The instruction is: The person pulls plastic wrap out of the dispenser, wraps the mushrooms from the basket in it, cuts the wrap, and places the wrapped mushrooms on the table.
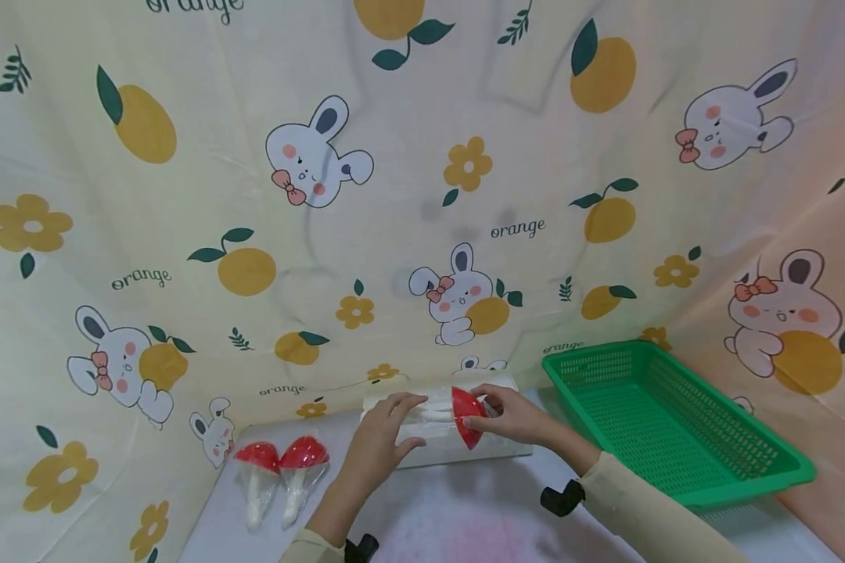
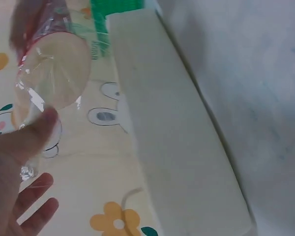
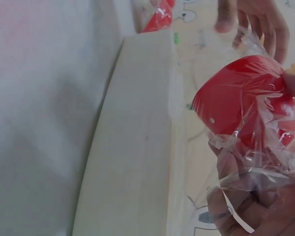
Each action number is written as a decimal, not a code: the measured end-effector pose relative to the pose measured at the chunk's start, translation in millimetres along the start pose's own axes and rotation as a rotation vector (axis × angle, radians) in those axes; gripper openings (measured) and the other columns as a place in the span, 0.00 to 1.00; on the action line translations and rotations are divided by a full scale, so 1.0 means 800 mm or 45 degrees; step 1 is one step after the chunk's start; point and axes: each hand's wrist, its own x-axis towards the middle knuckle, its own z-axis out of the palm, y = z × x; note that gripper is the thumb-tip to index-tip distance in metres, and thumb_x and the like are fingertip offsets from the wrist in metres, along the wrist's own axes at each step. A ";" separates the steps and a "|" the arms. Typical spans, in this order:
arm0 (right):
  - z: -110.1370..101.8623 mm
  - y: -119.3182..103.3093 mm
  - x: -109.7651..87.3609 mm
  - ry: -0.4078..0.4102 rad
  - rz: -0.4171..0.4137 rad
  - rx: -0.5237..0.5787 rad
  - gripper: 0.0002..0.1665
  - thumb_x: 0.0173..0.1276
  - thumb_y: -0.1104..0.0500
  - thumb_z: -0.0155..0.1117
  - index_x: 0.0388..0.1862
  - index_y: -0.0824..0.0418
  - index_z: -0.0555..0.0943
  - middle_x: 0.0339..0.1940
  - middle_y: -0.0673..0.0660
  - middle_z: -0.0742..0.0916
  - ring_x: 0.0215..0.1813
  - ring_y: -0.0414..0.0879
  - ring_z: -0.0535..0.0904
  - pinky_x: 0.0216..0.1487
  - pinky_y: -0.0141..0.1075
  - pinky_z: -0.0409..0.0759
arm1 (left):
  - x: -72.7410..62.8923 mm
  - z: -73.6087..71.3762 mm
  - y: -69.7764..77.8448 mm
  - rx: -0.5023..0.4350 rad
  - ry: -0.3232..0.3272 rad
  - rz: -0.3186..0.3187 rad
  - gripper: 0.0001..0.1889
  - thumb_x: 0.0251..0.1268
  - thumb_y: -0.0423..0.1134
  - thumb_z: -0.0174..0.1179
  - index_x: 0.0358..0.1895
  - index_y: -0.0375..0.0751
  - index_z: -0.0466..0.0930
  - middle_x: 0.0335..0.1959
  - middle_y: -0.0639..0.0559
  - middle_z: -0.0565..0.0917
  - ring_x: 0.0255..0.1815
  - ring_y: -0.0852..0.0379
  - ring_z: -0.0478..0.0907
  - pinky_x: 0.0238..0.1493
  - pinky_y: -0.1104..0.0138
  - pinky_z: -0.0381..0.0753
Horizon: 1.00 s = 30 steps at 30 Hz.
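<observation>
A toy mushroom (image 1: 467,420) with a red cap and pale stem, wrapped in clear plastic, lies sideways above a long white block (image 1: 465,452). My right hand (image 1: 512,414) grips it at the cap end; the right wrist view shows fingers and thumb around the red cap (image 3: 241,96) and crinkled wrap. At the stem end is my left hand (image 1: 383,438), its fingers spread and thumb apart. In the left wrist view, the left thumb (image 2: 37,135) overlaps the wrapped mushroom (image 2: 59,69); whether it touches the wrap I cannot tell.
Two more wrapped red-capped mushrooms, one (image 1: 257,469) beside the other (image 1: 303,465), lie on the left of the white table (image 1: 451,516). A green plastic basket (image 1: 739,489) stands at the right. Behind hangs a cloth (image 1: 408,156) printed with rabbits and oranges.
</observation>
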 end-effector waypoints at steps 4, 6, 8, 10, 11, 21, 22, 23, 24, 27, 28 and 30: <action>0.001 0.001 0.001 -0.011 0.018 0.007 0.38 0.66 0.40 0.79 0.69 0.57 0.80 0.56 0.54 0.88 0.55 0.52 0.81 0.49 0.46 0.90 | 0.003 0.007 -0.001 0.086 0.019 0.070 0.35 0.62 0.43 0.80 0.73 0.59 0.76 0.65 0.54 0.82 0.66 0.51 0.81 0.66 0.53 0.83; 0.004 0.003 0.001 -0.018 0.031 0.014 0.39 0.65 0.40 0.80 0.69 0.57 0.81 0.56 0.54 0.88 0.55 0.52 0.81 0.48 0.46 0.90 | 0.004 0.010 -0.001 0.077 0.036 0.064 0.31 0.64 0.41 0.79 0.69 0.57 0.79 0.61 0.56 0.84 0.62 0.53 0.82 0.65 0.56 0.84; 0.007 0.006 0.000 -0.026 0.043 0.013 0.40 0.64 0.39 0.80 0.70 0.56 0.81 0.56 0.53 0.88 0.55 0.52 0.80 0.47 0.44 0.89 | 0.004 0.012 -0.001 0.052 0.059 0.056 0.25 0.66 0.38 0.78 0.65 0.55 0.83 0.58 0.57 0.86 0.59 0.54 0.83 0.63 0.57 0.85; 0.010 0.010 0.000 -0.033 0.041 0.002 0.41 0.64 0.37 0.80 0.70 0.55 0.81 0.55 0.52 0.88 0.53 0.50 0.80 0.45 0.41 0.89 | 0.005 0.014 -0.002 0.029 0.079 0.042 0.21 0.66 0.37 0.77 0.60 0.55 0.86 0.55 0.57 0.88 0.56 0.55 0.84 0.62 0.59 0.86; 0.010 0.012 -0.001 -0.038 0.037 -0.009 0.40 0.64 0.37 0.79 0.70 0.54 0.81 0.54 0.52 0.88 0.52 0.50 0.79 0.44 0.40 0.88 | 0.005 0.015 -0.002 0.025 0.087 0.040 0.19 0.66 0.36 0.77 0.58 0.54 0.87 0.54 0.58 0.88 0.56 0.56 0.84 0.61 0.60 0.86; -0.004 0.020 -0.012 -0.043 -0.122 -0.207 0.51 0.63 0.42 0.83 0.82 0.43 0.69 0.65 0.54 0.84 0.56 0.49 0.82 0.50 0.46 0.89 | 0.006 0.017 -0.006 -0.113 0.098 -0.009 0.16 0.67 0.34 0.74 0.55 0.52 0.87 0.53 0.57 0.89 0.56 0.54 0.86 0.61 0.57 0.86; -0.006 0.020 -0.014 -0.049 -0.147 -0.204 0.53 0.63 0.44 0.84 0.83 0.41 0.67 0.70 0.54 0.82 0.60 0.51 0.81 0.53 0.49 0.89 | 0.006 0.016 -0.007 -0.132 0.093 -0.022 0.16 0.67 0.35 0.74 0.55 0.52 0.87 0.52 0.57 0.89 0.56 0.54 0.86 0.61 0.57 0.86; -0.007 0.020 -0.015 -0.056 -0.175 -0.193 0.55 0.63 0.47 0.84 0.84 0.39 0.65 0.74 0.54 0.79 0.64 0.54 0.80 0.56 0.53 0.89 | 0.006 0.015 -0.007 -0.144 0.088 -0.031 0.16 0.67 0.35 0.74 0.55 0.52 0.87 0.52 0.57 0.89 0.56 0.54 0.86 0.61 0.57 0.86; -0.007 0.020 -0.015 -0.067 -0.206 -0.190 0.56 0.63 0.51 0.85 0.85 0.38 0.64 0.77 0.54 0.76 0.68 0.56 0.79 0.59 0.56 0.87 | 0.006 0.014 -0.007 -0.153 0.080 -0.039 0.16 0.67 0.35 0.74 0.56 0.52 0.87 0.52 0.57 0.89 0.56 0.54 0.86 0.61 0.56 0.86; -0.005 0.020 -0.016 -0.091 -0.264 -0.181 0.59 0.63 0.58 0.84 0.86 0.35 0.61 0.82 0.51 0.71 0.75 0.58 0.75 0.63 0.59 0.84 | 0.007 0.012 -0.009 -0.185 0.042 -0.058 0.15 0.70 0.36 0.72 0.57 0.53 0.86 0.53 0.58 0.89 0.57 0.54 0.86 0.62 0.56 0.86; -0.004 0.021 -0.016 -0.093 -0.285 -0.189 0.59 0.64 0.59 0.84 0.86 0.36 0.61 0.83 0.50 0.70 0.76 0.58 0.74 0.64 0.58 0.84 | 0.007 0.012 -0.009 -0.197 0.029 -0.068 0.15 0.71 0.37 0.71 0.58 0.53 0.86 0.53 0.58 0.89 0.58 0.54 0.86 0.63 0.56 0.86; 0.001 0.023 -0.013 -0.083 -0.332 -0.206 0.60 0.63 0.61 0.84 0.86 0.39 0.60 0.83 0.50 0.71 0.77 0.57 0.74 0.65 0.55 0.84 | 0.007 0.012 -0.010 -0.216 0.009 -0.077 0.15 0.72 0.38 0.70 0.59 0.52 0.86 0.54 0.57 0.88 0.59 0.53 0.85 0.64 0.55 0.85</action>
